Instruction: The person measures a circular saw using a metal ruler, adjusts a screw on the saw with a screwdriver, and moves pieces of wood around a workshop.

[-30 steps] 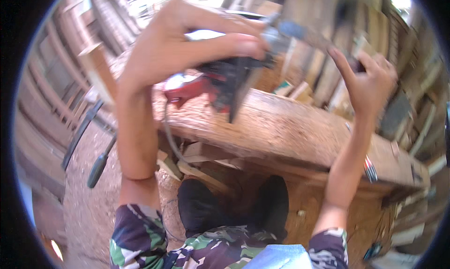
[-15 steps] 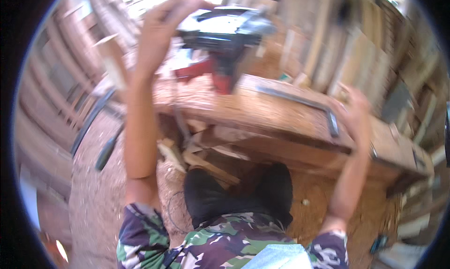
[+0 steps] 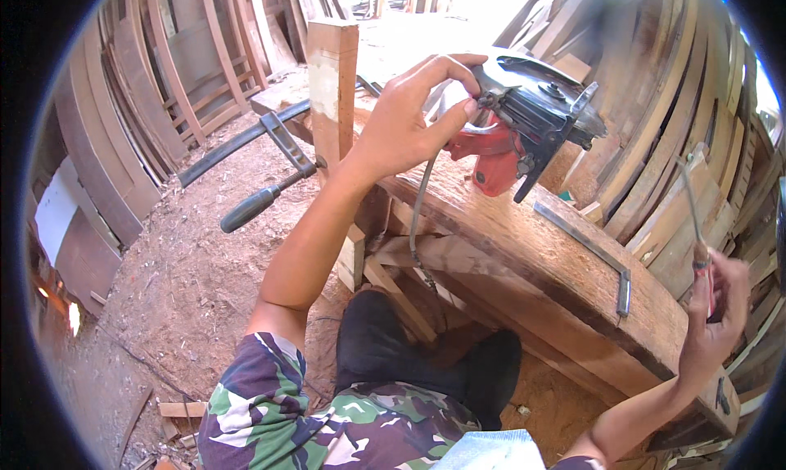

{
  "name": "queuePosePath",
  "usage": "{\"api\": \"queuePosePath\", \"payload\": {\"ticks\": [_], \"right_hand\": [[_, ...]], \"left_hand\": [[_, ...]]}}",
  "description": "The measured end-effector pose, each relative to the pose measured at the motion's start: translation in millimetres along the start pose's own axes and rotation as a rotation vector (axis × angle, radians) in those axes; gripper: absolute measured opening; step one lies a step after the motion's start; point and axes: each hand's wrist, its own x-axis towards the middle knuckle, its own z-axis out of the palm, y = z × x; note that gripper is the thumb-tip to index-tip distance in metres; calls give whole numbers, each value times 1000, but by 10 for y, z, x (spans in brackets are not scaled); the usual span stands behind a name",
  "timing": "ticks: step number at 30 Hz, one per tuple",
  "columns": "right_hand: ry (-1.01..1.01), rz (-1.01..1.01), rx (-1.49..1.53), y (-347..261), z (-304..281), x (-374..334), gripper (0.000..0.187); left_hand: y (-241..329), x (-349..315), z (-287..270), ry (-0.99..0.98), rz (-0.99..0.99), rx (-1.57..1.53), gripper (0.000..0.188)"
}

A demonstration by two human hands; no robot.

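Observation:
A red and black circular saw (image 3: 501,155) lies upturned on the wooden bench (image 3: 524,249), its metal parts facing up. My left hand (image 3: 405,122) reaches to its near left side, thumb and fingers curled on a dark part there; what exactly lies under the fingertips is hard to make out. Off to the right, past the bench edge, my right hand (image 3: 720,310) is closed round the red handle of a screwdriver (image 3: 694,212), whose long shaft points upward. The right hand is slightly blurred.
A metal try square (image 3: 585,239) lies on the bench right of the saw. Beyond the left forearm a bar clamp (image 3: 286,145) meets an upright wooden post (image 3: 333,85). A cable (image 3: 419,208) hangs down the bench front. Boards (image 3: 671,118) lean at the right; sawdust covers the ground.
The view has swung, moving the saw rightward in the picture. My right hand, earlier low over the bench beside the try square, is now off its right end holding the screwdriver upright.

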Motion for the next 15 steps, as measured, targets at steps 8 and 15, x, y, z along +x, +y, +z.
{"api": "queuePosePath", "payload": {"ticks": [8, 15], "right_hand": [[-225, -648, -167, -955, 346, 1478, 21], [-308, -678, -54, -953, 442, 1749, 16]], "left_hand": [[207, -13, -2, 2, 34, 151, 22], [279, -30, 40, -9, -31, 219, 25]]}}
